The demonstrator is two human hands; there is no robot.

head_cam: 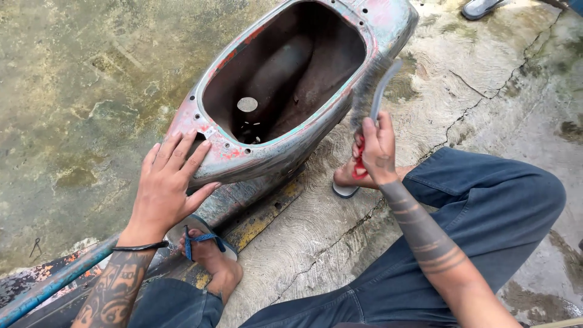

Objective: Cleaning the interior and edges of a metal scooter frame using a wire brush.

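An old metal scooter body shell (376, 24) lies on the concrete with its hollow opening up, the paint worn to patches of red, teal and grey. My left hand (167, 182) rests flat on its near rim with the fingers spread. My right hand (378, 149) grips the handle of a wire brush (371, 85), held upright just right of the shell's edge, bristles toward the metal. The brush is blurred.
My feet in flip-flops (203, 240) sit below the shell, the right one (349, 182) beside the brush hand. A blue metal bar (54, 282) runs at lower left. Cracked, wet concrete (486, 91) surrounds everything. Another person's shoe (480, 7) shows at top right.
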